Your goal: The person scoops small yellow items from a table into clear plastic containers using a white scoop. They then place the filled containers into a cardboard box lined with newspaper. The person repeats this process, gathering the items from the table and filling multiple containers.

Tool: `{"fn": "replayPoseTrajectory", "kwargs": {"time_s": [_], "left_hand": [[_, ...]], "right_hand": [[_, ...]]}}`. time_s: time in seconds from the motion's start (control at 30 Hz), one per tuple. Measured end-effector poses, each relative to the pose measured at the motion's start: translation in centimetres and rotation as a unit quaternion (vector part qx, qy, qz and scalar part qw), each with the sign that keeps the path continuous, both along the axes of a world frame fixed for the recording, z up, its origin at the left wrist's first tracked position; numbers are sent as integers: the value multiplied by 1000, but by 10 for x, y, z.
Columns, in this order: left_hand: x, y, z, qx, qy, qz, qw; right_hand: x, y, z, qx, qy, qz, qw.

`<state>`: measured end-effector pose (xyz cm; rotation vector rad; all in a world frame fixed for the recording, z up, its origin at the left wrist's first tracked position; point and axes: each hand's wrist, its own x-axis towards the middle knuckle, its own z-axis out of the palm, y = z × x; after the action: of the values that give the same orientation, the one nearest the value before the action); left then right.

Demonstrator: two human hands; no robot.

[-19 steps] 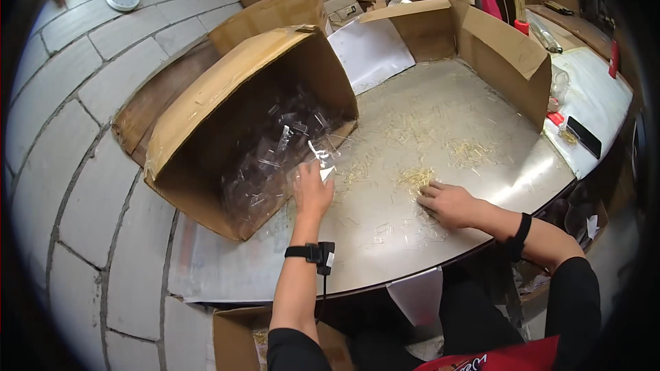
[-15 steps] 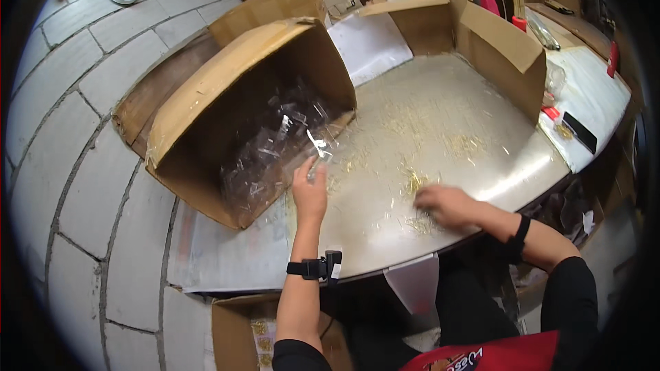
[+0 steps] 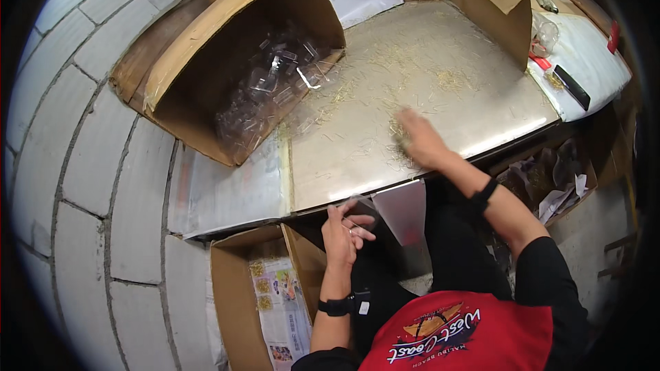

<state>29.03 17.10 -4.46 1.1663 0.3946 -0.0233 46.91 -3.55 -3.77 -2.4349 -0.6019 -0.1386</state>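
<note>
My left hand (image 3: 344,233) is at the table's front edge, over my lap, its fingers curled around a small clear plastic box (image 3: 364,211). The box is see-through, and its outline is hard to make out. Out on the metal tabletop (image 3: 337,182), my right hand (image 3: 421,141) is smeared by motion. Its fingers reach down among thin gold pin-like pieces (image 3: 393,154), and whether it grips any does not show. More gold pieces (image 3: 454,81) are scattered farther back. On its side at the left, an open cardboard box (image 3: 206,48) contains many clear plastic boxes (image 3: 265,82).
Cardboard walls (image 3: 488,17) border the table's far and right sides. A white funnel-like sheet (image 3: 402,213) hangs at the front edge. Below left stands a carton (image 3: 227,282) lined with newspaper. A black phone-like object (image 3: 572,87) lies on the right-hand surface.
My left hand has moved from the cardboard box's mouth back toward my lap with a clear plastic box. My right hand still works among the gold pieces. The view has tilted downward.
</note>
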Motion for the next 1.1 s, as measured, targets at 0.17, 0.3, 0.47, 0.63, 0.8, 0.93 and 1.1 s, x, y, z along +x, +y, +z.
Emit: {"fn": "replayPoseTrajectory", "kwargs": {"time_s": [0.17, 0.3, 0.47, 0.63, 0.8, 0.93, 1.1], "left_hand": [[-49, -11, -28, 30, 30, -9, 999], [-86, 3, -82, 2, 101, -5, 995], [-87, -17, -134, -5, 168, 3, 986], [-64, -57, -137, -46, 150, -113, 981], [-46, -71, -139, -158, 126, -145, 969], [-45, -69, -150, -130, 141, -107, 976], [-42, -73, -137, -125, 120, -156, 972]], "right_hand": [[15, 17, -22, -144, -60, 27, 987], [10, 16, -18, -168, -69, 5, 983], [-4, 12, -30, -84, -85, 45, 992], [-28, -3, -11, 27, -69, -22, 997], [-78, 35, -29, -90, -133, 17, 987], [-123, 24, -9, -48, -91, 46, 994], [-153, -27, 33, 58, -57, 65, 995]]}}
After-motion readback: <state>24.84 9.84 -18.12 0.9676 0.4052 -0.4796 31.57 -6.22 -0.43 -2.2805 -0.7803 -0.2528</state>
